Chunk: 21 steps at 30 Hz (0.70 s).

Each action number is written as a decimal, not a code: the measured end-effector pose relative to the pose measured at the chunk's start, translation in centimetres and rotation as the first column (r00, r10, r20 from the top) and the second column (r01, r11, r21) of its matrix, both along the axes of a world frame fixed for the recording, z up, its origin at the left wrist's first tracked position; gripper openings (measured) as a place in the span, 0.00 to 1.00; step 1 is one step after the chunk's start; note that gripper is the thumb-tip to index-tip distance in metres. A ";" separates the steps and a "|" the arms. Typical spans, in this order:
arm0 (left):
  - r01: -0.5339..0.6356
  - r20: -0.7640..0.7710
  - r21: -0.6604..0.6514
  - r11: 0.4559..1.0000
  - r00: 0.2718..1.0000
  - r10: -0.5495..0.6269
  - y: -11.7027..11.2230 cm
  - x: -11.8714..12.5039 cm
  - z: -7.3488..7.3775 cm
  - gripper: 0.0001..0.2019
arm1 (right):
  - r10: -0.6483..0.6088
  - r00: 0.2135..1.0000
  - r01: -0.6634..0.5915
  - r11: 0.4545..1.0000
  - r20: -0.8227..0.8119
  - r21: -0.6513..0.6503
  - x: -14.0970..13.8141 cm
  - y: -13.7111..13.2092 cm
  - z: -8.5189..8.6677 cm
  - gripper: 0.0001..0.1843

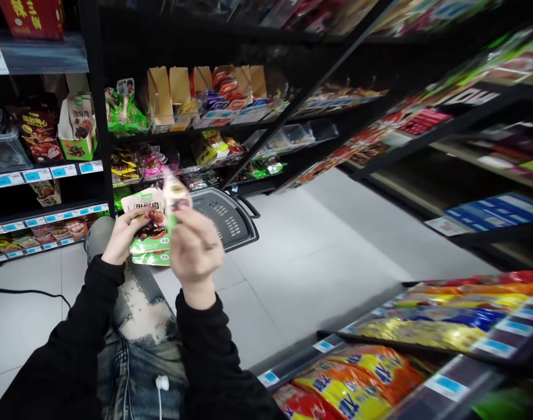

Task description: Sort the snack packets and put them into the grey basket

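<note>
My left hand grips green-and-white snack pouches, thumb across the front; the lower edges of at least two show, one behind the other. Close beside them, my right hand is closed on another snack pouch, which stands nearly edge-on and is blurred. Both hands are above my knees, in front of the lower shelves. A display box of similar pouches stands on the left shelf, with a dark red snack pouch beside it.
A grey plastic basket sits on the floor just beyond my right hand. Shelves of snacks rise ahead and along the right. At the lower right is a shelf with orange-yellow bags. A black cable crosses the floor at left.
</note>
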State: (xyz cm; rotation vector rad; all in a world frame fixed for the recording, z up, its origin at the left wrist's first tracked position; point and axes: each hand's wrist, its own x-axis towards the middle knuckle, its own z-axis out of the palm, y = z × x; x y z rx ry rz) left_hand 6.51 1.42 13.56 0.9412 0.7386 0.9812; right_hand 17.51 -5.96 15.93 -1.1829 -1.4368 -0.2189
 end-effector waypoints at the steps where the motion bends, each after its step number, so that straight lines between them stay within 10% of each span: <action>1: -0.031 0.045 -0.031 0.999 0.998 0.032 0.0 0.0 0.1 0.20 | 0.071 0.989 -0.058 0.994 0.131 -0.095 -0.4 -0.1 -0.1 0.09; 6: -0.120 0.060 -0.067 0.991 0.991 0.124 0.7 -0.7 0.2 0.21 | 0.323 0.895 -0.217 0.918 0.309 -0.332 -2.0 0.1 -0.4 0.07; 10: -0.152 -0.009 0.000 0.988 0.988 0.152 1.4 -1.8 -0.5 0.17 | 0.125 0.978 -0.155 0.971 -0.167 -0.182 -0.7 1.2 -1.0 0.08; 13: -0.072 -0.049 0.104 0.992 0.996 0.078 1.2 -2.0 -0.5 0.17 | -0.107 0.828 -0.133 0.916 -0.550 -0.379 0.8 2.3 -1.9 0.26; 17: 0.032 -0.108 0.293 0.956 0.994 0.000 0.3 -1.8 0.7 0.24 | 0.041 0.596 -0.563 0.733 -0.802 -0.381 1.3 2.8 -2.6 0.36; 21: -0.025 -0.123 0.441 0.897 0.989 0.088 -0.4 -1.7 2.0 0.44 | 0.130 0.510 -0.603 0.759 -0.850 -0.246 0.5 2.2 -2.2 0.28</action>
